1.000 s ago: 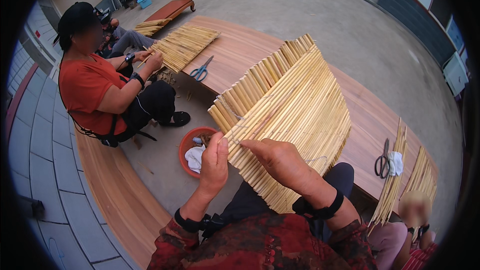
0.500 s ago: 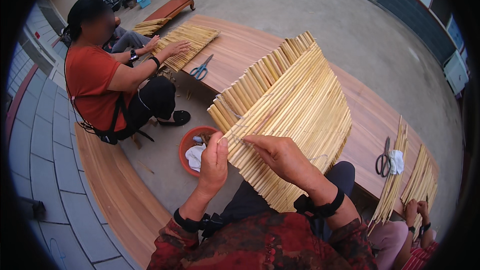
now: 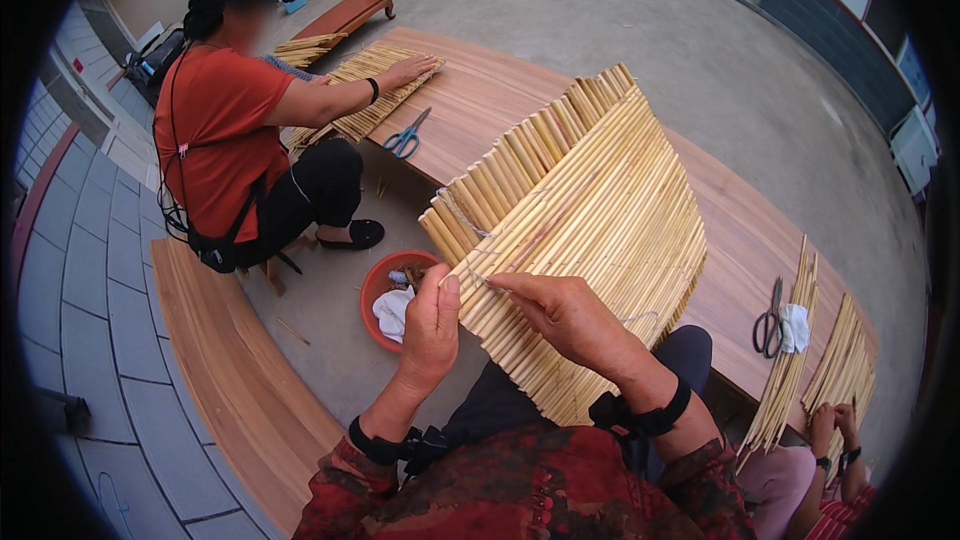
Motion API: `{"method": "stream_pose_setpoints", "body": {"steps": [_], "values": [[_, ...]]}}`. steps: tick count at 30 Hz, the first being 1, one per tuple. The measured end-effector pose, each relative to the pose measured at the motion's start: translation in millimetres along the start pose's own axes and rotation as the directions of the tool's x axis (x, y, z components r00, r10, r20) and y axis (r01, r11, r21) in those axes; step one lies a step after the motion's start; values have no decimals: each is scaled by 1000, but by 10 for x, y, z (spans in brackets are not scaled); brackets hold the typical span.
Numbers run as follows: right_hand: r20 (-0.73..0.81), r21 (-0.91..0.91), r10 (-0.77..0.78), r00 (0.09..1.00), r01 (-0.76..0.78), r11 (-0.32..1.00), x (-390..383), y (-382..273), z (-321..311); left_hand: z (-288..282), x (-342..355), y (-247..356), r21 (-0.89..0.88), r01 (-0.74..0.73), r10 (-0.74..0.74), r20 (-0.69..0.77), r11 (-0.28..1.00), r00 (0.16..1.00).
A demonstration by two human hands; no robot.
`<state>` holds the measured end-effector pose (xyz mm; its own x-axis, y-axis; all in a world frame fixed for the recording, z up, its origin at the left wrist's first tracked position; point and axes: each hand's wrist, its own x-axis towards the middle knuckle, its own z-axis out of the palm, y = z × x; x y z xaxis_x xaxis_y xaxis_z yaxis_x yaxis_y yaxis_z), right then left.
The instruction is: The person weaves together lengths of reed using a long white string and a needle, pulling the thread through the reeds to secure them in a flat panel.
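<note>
A mat of straw-coloured reed stalks point(image 3: 600, 210) lies tilted across my lap and the table edge, with its far part folded over. My left hand point(image 3: 432, 330) is closed on the mat's near left corner, its thumb on top. My right hand point(image 3: 570, 315) rests over the stalks, thumb and forefinger pinched on a thin grey string point(image 3: 476, 268) beside the left thumb. The string's end is hidden by the fingers. A loop of string also shows on the folded part.
The mat overlaps a long wooden table point(image 3: 490, 70). Blue-handled scissors point(image 3: 405, 140) lie on it; dark scissors point(image 3: 768, 325) and loose reeds point(image 3: 790, 370) lie right. A red basin point(image 3: 375, 290) stands on the floor. A co-worker point(image 3: 220, 120) sits left; another's hands point(image 3: 832, 425) show lower right.
The co-worker at left has leaned forward and stretched an arm farther across their reed mat. My hands and my mat are nearly unchanged.
</note>
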<state>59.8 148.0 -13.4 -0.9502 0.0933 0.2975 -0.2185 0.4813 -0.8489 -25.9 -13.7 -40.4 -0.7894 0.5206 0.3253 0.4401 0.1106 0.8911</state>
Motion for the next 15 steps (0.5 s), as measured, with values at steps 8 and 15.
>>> {"method": "stream_pose_setpoints", "body": {"steps": [8, 15], "values": [[27, 11, 21, 999, -22, 1000, 7, -24, -28, -4, -7, -16, 3, 3, -3, -1, 1000, 1000], [36, 8, 35, 999, -35, 999, 28, -67, -59, -6, -13, -20, 27, 6, -6, -13, 1000, 1000]]}}
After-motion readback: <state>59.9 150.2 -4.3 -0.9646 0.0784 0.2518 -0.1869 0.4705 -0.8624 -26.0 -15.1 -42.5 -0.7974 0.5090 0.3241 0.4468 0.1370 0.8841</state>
